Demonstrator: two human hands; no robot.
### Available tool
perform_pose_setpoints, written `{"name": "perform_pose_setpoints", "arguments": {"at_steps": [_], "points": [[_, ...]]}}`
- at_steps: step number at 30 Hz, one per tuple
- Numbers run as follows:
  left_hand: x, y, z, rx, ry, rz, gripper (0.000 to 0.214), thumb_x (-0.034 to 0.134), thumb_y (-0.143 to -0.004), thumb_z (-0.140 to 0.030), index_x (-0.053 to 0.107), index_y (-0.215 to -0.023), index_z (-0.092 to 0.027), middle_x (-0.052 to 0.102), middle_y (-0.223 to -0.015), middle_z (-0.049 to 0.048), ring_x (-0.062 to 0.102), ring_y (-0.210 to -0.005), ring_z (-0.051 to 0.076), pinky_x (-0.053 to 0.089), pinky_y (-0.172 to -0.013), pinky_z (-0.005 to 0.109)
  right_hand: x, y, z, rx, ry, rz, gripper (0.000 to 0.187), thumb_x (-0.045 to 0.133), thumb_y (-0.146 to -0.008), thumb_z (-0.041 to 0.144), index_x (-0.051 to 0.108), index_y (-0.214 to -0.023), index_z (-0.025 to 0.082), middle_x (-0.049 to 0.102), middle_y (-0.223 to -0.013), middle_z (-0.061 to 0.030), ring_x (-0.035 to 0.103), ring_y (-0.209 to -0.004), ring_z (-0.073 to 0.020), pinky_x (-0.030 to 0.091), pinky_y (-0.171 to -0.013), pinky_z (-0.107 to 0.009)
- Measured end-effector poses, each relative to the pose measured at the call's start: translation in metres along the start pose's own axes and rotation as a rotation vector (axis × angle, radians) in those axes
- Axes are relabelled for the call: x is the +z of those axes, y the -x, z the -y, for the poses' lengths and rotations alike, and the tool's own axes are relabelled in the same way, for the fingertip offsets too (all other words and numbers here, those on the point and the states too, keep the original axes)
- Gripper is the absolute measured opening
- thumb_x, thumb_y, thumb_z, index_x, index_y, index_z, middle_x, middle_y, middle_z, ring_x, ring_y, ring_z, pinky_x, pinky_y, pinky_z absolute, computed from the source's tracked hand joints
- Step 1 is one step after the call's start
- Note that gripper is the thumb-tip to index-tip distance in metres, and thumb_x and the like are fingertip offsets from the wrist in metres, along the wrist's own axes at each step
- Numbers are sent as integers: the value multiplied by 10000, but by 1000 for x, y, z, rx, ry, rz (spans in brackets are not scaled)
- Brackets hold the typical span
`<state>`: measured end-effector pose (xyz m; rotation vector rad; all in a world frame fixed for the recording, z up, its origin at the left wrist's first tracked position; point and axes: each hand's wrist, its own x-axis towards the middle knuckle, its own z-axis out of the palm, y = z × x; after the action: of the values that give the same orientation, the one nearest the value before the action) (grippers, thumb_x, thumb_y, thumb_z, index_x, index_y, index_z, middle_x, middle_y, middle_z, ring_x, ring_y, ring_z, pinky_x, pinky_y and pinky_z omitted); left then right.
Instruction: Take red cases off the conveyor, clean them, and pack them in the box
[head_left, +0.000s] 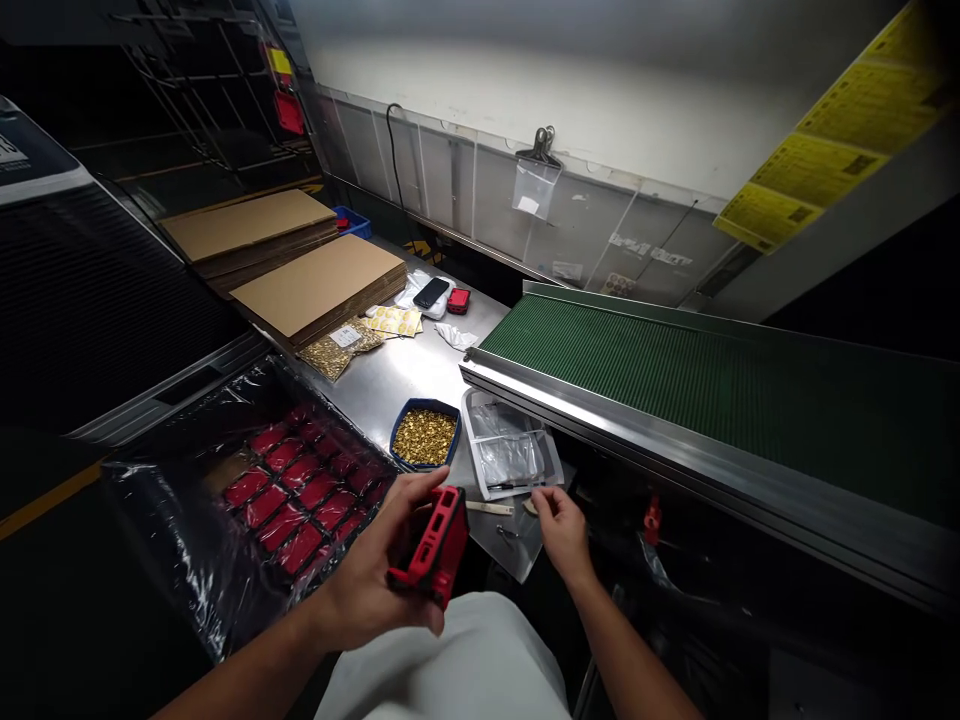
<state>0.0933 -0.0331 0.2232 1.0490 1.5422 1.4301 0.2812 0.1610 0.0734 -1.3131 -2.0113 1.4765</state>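
Red and black plastic, a small case (433, 545) sits gripped in the left hand (375, 580), fingers curled round its back and thumb over the top edge, held above the lap just short of the steel bench (405, 370). The right hand (561, 530) reaches to the near edge of the bench, fingertips pinched together at the flat clear bags lying in a white tray (510, 450); whether a bag or a small part is between them I cannot tell. A blue dish of brass pieces (424, 435) stands just left of the tray, and a lined box of more red cases (300, 490) lies to the left. The step in hand looks like fitting or bagging one case; the next move seems to call for bringing both hands together
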Motion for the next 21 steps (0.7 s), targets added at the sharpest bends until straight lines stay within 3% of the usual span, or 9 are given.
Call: {"name": "perform_pose_setpoints", "arguments": {"at_steps": [4,7,9,12,16,18,21], "points": [[-4,7,7,-47,-47,-30,984,828,-598,-629,402,-1414,-279,375,-1331,123,417,-1232,351,374,-1079,461,31,13,-79,21,236,107,359,593,-804,422,638,-1035,151,607,-1029,-88,583,-902,-199,471,-843,-324],[-5,11,8,-56,-116,-33,889,810,-638,-608,441,-1374,-270,376,-1322,120,428,-1221,337,405,-1043,431,50,20,-108,19,371,126,392,585,-806,351,599,-1154,171,533,-1163,-113,563,-969,-219,456,-834,-330],[-5,12,6,-44,-157,-31,845,800,-660,-584,451,-1361,-267,384,-1312,116,425,-1229,335,399,-1048,431,57,19,-118,11,415,138,323,535,-839,339,614,-1099,165,524,-1136,-116,557,-950,-221,447,-810,-336],[-5,13,4,-10,-178,-25,845,787,-681,-573,435,-1376,-246,396,-1329,132,375,-1287,353,367,-1085,458,59,15,-125,-1,424,131,292,462,-884,359,619,-1022,156,526,-1100,-114,551,-928,-218,433,-789,-341],[-4,13,4,37,-179,-42,857,777,-695,-573,426,-1390,-215,380,-1383,158,295,-1355,374,292,-1141,506,53,15,-121,-15,362,135,289,506,-852,404,631,-977,175,554,-1077,-97,558,-855,-205,429,-737,-334],[-4,13,4,62,-185,-35,845,791,-703,-492,409,-1404,-216,376,-1392,159,300,-1355,368,284,-1148,515,49,16,-106,-12,303,111,331,499,-860,449,621,-994,173,576,-1064,-95,566,-848,-202,442,-756,-339],[-3,14,0,94,-252,-3,869,792,-675,-280,367,-1432,-229,380,-1397,145,316,-1348,348,283,-1156,504,42,17,-65,-15,176,66,408,468,-891,520,596,-1036,160,606,-1008,-85,570,-825,-175,463,-792,-324]]}}
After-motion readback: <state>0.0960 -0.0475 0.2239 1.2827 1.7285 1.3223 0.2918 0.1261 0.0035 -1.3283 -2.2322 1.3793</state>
